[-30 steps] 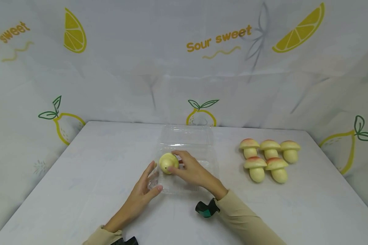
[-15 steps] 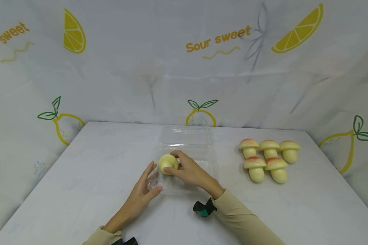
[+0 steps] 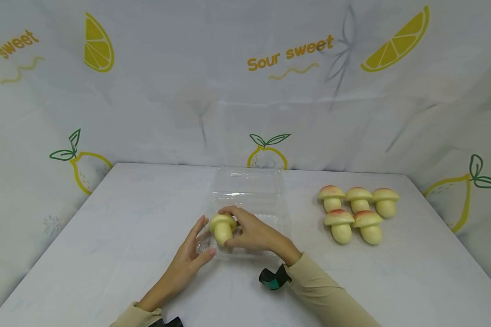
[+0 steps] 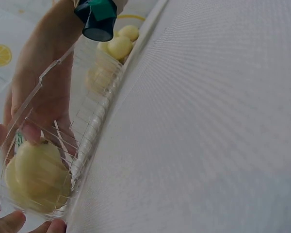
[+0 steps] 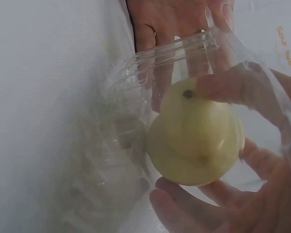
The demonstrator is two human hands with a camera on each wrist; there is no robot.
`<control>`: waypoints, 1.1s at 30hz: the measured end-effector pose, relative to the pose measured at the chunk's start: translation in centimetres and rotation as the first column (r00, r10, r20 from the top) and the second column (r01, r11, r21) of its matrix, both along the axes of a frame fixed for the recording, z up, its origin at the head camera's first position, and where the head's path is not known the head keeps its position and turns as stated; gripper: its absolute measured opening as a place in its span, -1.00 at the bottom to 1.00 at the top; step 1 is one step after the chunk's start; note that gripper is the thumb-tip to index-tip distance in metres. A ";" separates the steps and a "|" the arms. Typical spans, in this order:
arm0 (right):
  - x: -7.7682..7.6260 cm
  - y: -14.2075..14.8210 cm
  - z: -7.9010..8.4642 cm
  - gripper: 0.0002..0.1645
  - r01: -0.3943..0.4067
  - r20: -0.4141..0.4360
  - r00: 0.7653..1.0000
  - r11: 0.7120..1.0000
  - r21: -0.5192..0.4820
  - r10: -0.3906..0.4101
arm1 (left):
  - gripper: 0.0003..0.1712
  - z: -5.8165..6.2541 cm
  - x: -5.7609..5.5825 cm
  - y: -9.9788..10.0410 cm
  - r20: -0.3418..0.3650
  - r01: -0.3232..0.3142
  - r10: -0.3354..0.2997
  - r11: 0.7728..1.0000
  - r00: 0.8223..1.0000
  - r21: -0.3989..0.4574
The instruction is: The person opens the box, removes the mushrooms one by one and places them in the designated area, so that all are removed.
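Note:
My right hand (image 3: 251, 229) grips a pale yellow toy mushroom (image 3: 222, 234) inside a clear plastic clamshell box (image 3: 245, 256). In the head view its cap points away and its stem towards me. The right wrist view has the mushroom (image 5: 194, 141) close up, with the thumb by a dark spot on the stem end and the fingers around the cap. My left hand (image 3: 188, 252) rests against the box's left side, fingers fairly straight. Through the wall the mushroom (image 4: 39, 177) shows in the left wrist view, low in the box.
Several similar mushrooms (image 3: 341, 225) with reddish caps lie in two rows on the white table (image 3: 118, 245) to the right. The box's clear lid (image 3: 247, 181) lies folded back towards the far edge. Behind stands a lemon-printed cloth (image 3: 180, 91).
The mushroom has tipped from stem end facing me to lying with its cap away, and has come slightly nearer. My right hand has turned with it; the left has stayed put.

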State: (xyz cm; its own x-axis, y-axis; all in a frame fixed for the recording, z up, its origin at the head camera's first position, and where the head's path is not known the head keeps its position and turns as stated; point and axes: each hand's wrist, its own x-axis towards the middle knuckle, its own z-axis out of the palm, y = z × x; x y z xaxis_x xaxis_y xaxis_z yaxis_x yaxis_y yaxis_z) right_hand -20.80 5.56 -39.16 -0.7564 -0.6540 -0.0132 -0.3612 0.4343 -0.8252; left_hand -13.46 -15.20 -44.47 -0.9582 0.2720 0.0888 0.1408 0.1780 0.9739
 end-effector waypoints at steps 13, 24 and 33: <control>0.1 0.3 -0.2 -0.39 -0.093 0.057 0.994 0.996 -0.009 0.093 | -0.03 0.1 0.0 0.0 0.009 0.019 -0.019 1.000 1.000 0.018; 0.3 0.3 0.0 -0.26 -0.137 0.041 0.990 0.989 0.059 0.135 | -0.03 0.0 0.0 -0.1 0.004 0.021 -0.021 0.999 1.000 0.035; 0.6 0.5 0.1 -0.24 -0.054 -0.061 0.996 0.994 0.091 0.059 | -0.05 -0.1 0.0 -0.2 -0.007 -0.013 0.013 1.000 1.000 -0.010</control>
State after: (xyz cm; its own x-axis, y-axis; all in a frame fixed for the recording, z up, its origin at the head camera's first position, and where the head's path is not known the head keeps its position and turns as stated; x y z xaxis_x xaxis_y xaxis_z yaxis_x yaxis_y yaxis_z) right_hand -20.19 6.06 -39.10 -0.7195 -0.6940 -0.0260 -0.4378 0.4822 -0.7588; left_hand -13.49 -15.37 -44.62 -0.9611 0.2604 0.0922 0.1447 0.1900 0.9711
